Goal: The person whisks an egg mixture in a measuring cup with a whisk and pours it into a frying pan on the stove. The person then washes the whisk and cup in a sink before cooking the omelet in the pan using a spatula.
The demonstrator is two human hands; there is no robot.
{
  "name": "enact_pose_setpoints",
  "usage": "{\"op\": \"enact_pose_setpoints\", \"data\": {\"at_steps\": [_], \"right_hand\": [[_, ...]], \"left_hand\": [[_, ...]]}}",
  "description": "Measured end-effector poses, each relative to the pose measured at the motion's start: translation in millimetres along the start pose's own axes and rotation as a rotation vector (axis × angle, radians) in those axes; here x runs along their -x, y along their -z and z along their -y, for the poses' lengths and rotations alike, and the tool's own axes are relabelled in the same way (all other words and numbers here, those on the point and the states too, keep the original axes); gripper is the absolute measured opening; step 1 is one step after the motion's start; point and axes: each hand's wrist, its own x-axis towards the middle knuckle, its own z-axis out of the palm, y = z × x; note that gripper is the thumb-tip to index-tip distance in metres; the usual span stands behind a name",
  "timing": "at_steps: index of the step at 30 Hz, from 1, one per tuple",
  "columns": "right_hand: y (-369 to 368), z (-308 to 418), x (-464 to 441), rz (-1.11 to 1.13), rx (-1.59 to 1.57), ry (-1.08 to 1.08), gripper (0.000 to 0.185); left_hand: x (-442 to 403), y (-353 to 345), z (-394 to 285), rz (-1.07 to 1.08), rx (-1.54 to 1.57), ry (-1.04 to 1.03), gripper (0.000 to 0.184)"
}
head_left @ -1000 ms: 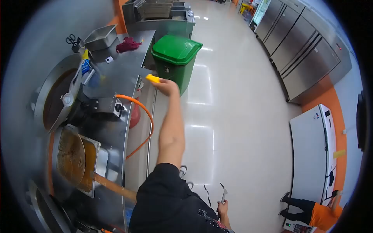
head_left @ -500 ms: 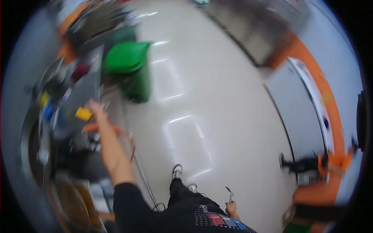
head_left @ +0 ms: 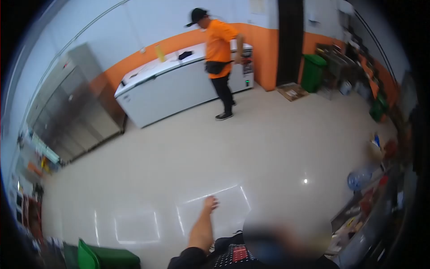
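Observation:
My left hand (head_left: 211, 204) reaches out over the tiled floor (head_left: 251, 152) at the lower middle, its fingers apart and nothing visible in it. Close to the camera at the bottom right of centre is a smeared dark, skin-toned and bluish shape (head_left: 286, 240). My right hand may be within that blur, but its fingers and anything they hold cannot be made out.
A person in an orange shirt (head_left: 219, 42) stands by a long white chest freezer (head_left: 174, 92). Steel cabinets (head_left: 74, 107) are at the left. Green bins stand at the lower left (head_left: 107, 258) and upper right (head_left: 313, 71). A cluttered counter (head_left: 358, 233) lies lower right.
The view has swung right, away from the steel counter. The yellow object is no longer seen in my left hand, whose fingers are apart. The metal tool in my right hand is no longer distinguishable.

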Motion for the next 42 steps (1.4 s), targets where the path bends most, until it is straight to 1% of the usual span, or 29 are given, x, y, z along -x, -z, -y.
{"op": "enact_pose_setpoints", "data": {"at_steps": [2, 3, 4, 5, 6, 7, 8, 9, 10, 11, 12, 13, 14, 16, 18, 21, 24, 26, 28, 29, 30, 31, 32, 33, 35, 37, 39, 41, 42], "right_hand": [[47, -33, 33, 0.073, -0.262, -0.17, 0.043], [55, -37, 27, 0.01, -0.373, -0.242, 0.042], [64, -56, 31, -0.063, -0.48, -0.333, 0.041], [68, -78, 41, -0.155, -0.589, -0.455, 0.04], [93, -76, 49, -0.181, -0.595, -0.448, 0.038], [70, -101, 30, -0.224, -0.66, -0.509, 0.038], [98, -94, 33, -0.124, -0.876, -0.62, 0.036], [154, -74, 51, -0.06, -0.924, -0.63, 0.033], [130, -99, 29, -0.178, -0.725, -0.433, 0.037], [112, -135, -5, -0.272, -0.495, -0.231, 0.042], [124, -142, -14, -0.139, -0.457, -0.22, 0.041], [154, -145, -27, 0.002, -0.42, -0.19, 0.041], [181, -151, -43, 0.142, -0.38, -0.144, 0.04], [222, -165, -64, -0.077, -0.606, -0.387, 0.035], [237, -187, -99, -0.303, -0.805, -0.683, 0.034], [307, -236, -130, -0.313, -0.867, -0.8, 0.036], [385, -270, -107, -0.397, -0.927, -0.689, 0.038], [436, -270, -63, -0.712, -0.982, -0.532, 0.038], [474, -277, -21, -0.896, -1.123, -0.467, 0.041], [503, -275, 9, -0.96, -1.168, -0.474, 0.041], [530, -275, 40, -1.021, -1.209, -0.476, 0.041], [545, -277, 63, -1.133, -1.21, -0.498, 0.041], [556, -283, 85, -1.243, -1.202, -0.519, 0.041], [568, -287, 107, -1.352, -1.19, -0.537, 0.041], [600, -292, 155, -1.498, -0.999, -0.86, 0.042], [618, -306, 189, -1.58, -0.883, -1.186, 0.04], [637, -332, 214, -1.715, -0.356, -1.356, 0.038], [664, -347, 240, -1.474, -0.294, -1.607, 0.034], [675, -355, 249, -1.329, -0.259, -1.717, 0.033]], "left_hand": [[-8, -133, 30, 0.245, -0.165, -0.12, 0.028], [8, -201, 32, 0.351, -0.359, -0.062, 0.031], [42, -256, 37, 0.522, -0.531, -0.102, 0.033], [31, -287, 52, 0.683, -0.731, -0.295, 0.033], [18, -313, 74, 0.88, -0.916, -0.486, 0.034], [12, -327, 86, 0.832, -0.947, -0.361, 0.033], [-1, -341, 88, 0.773, -0.993, -0.25, 0.033], [1, -352, 81, 0.667, -0.931, -0.038, 0.033], [-12, -350, 87, 0.56, -0.766, 0.018, 0.033], [-23, -357, 93, 0.497, -0.753, 0.086, 0.034], [-24, -353, 81, 0.39, -0.833, 0.225, 0.024], [-90, -321, 97, 0.539, -0.906, 0.082, 0.02], [-91, -331, 90, 0.461, -1.01, 0.17, 0.02], [-91, -383, 76, 0.385, -1.132, 0.269, 0.02], [-97, -451, 68, 0.39, -1.216, 0.272, 0.02], [-105, -575, 52, 0.443, -1.353, 0.235, 0.02], [-108, -708, 39, 0.527, -1.459, 0.14, 0.02], [-106, -806, 36, 0.612, -1.478, 0.04, 0.021], [-103, -915, 41, 0.759, -1.422, -0.087, 0.021], [-101, -981, 50, 0.895, -1.353, -0.184, 0.021], [-83, -1047, 64, 1.063, -1.269, -0.273, 0.022], [-58, -1108, 91, 1.349, -1.146, -0.423, 0.021], [-24, -1169, 122, 1.431, -1.219, -0.475, 0.029], [139, -1159, 118, 1.433, -1.08, -0.4, 0.031], [276, -1189, 165, 1.705, -1.031, -0.416, 0.035], [389, -1192, 212, 1.972, -1.0, -0.282, 0.038], [493, -1167, 243, 2.186, -1.073, -0.042, 0.044], [564, -1147, 267, 2.357, -1.145, 0.455, 0.053], [597, -1138, 276, 2.368, -1.205, 0.61, 0.056]]}}
